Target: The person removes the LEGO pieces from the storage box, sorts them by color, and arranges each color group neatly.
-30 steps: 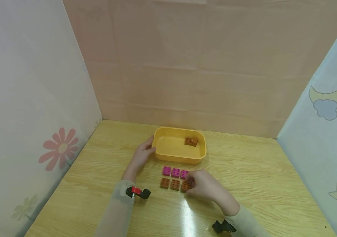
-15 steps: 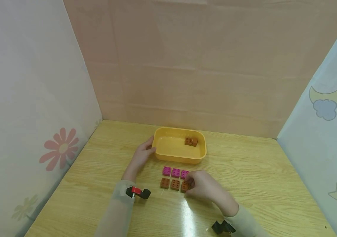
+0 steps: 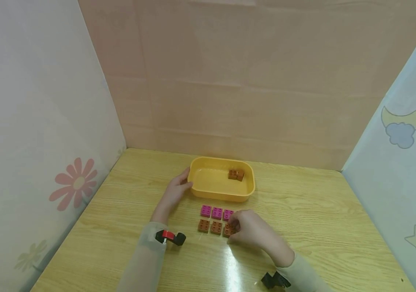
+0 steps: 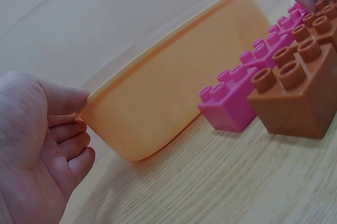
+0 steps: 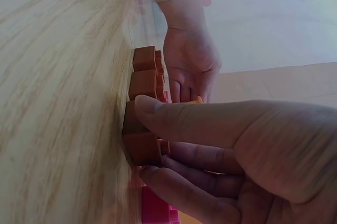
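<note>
My left hand (image 3: 176,190) grips the left end of a yellow plastic tub (image 3: 218,195), its thumb at the rim in the left wrist view. Two brown toy building bricks (image 3: 236,174) lie inside the tub on the right. In front of it stand a row of pink toy building bricks (image 3: 216,213) and a nearer row of brown ones (image 3: 216,227), three in each. My right hand (image 3: 253,229) pinches the rightmost brown toy building brick (image 5: 143,145) between thumb and fingers. That brick sits on the table at the end of its row, partly covered by the hand.
The wooden table (image 3: 302,215) is bounded by a tan back panel (image 3: 237,101), a left wall (image 3: 47,121) with flower prints and a right wall (image 3: 405,170) with moon and star prints. Black devices are strapped to both sleeves.
Hardly anything differs. The rightmost brown brick and my right hand around it have shifted very slightly to the left; the left hand and the tub stay in place.
</note>
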`<control>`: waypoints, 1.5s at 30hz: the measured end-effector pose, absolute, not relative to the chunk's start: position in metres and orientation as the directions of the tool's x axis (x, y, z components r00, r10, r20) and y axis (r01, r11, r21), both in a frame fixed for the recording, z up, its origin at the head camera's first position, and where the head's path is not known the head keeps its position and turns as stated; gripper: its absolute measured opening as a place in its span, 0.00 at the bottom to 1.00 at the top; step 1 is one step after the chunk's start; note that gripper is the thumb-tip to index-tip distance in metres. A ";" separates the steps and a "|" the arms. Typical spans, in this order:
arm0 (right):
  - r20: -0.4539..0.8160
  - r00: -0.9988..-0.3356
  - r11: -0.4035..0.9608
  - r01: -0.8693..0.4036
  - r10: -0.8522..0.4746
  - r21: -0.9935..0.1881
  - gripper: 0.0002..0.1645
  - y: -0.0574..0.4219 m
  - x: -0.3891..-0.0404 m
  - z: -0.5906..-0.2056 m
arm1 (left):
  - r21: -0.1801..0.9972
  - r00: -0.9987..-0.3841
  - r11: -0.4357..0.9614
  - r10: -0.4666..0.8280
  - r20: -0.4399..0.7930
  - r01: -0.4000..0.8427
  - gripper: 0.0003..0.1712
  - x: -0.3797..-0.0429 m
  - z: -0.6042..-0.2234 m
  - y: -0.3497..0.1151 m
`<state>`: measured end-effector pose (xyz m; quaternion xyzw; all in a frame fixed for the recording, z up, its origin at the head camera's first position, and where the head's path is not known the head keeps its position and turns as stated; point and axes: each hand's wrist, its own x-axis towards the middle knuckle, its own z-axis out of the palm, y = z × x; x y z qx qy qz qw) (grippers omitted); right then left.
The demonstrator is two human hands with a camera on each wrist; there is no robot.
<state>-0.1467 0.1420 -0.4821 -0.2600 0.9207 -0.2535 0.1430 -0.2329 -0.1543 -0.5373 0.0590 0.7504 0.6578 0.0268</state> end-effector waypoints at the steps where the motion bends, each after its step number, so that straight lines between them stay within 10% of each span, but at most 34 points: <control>1: -0.131 -0.824 0.737 -0.407 -0.551 -0.539 0.28 0.142 -0.147 -0.482 | 0.991 -0.991 0.126 0.125 0.039 0.055 0.35 -0.233 -0.537 -0.154; 22: -0.109 -0.845 0.756 -0.403 -0.524 -0.515 0.25 0.141 -0.148 -0.472 | 0.992 -0.992 0.114 0.120 0.047 0.060 0.36 -0.235 -0.535 -0.157; 45: -0.105 -0.854 0.609 -0.271 -0.509 -0.745 0.25 0.181 -0.188 -0.448 | 0.991 -0.989 0.119 0.136 0.051 0.068 0.36 -0.235 -0.535 -0.156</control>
